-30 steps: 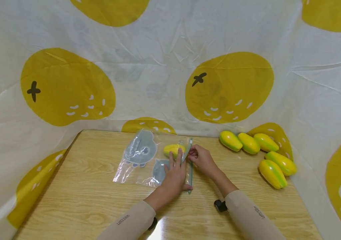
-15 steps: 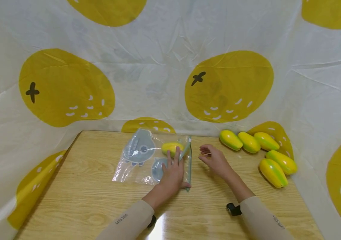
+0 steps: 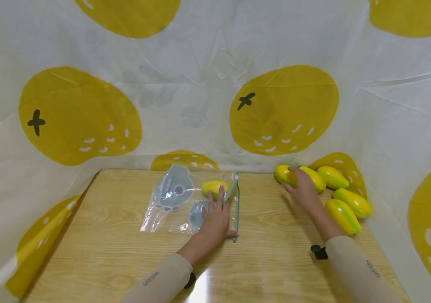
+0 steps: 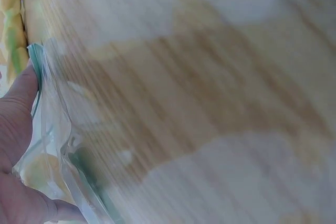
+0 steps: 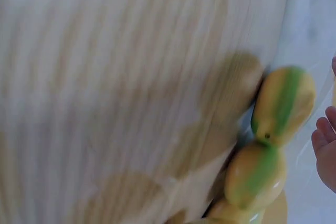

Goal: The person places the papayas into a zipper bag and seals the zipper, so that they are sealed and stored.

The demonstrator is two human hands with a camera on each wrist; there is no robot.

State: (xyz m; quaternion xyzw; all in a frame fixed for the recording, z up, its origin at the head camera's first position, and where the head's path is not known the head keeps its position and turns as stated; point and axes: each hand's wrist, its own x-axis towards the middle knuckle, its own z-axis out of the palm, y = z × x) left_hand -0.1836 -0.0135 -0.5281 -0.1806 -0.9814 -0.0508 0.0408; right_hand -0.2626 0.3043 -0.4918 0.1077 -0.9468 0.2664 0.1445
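A clear zip bag [image 3: 179,189] with grey cartoon prints and a green zip edge lies flat on the table. Inside it, near the opening, is one yellow-green papaya [image 3: 209,186]. My left hand [image 3: 215,221] rests on the bag with straight fingers, its thumb at the zip edge [image 4: 35,56]. Over at the back right, my right hand [image 3: 305,191] reaches over the leftmost papaya [image 3: 283,174], thumb and fingers spread about it. Whether they touch it is hard to tell. In the right wrist view only part of that hand [image 5: 326,148] shows, at the right edge.
Several more papayas [image 3: 333,177] lie in a cluster at the table's right, close to the cloth. The wooden table [image 3: 98,244] is enclosed by a white cloth [image 3: 185,105] with yellow fruit prints at the back and sides.
My right hand has left the bag's zip edge and moved right to the leftmost papaya. My left hand stays on the bag, which lies almost the same.
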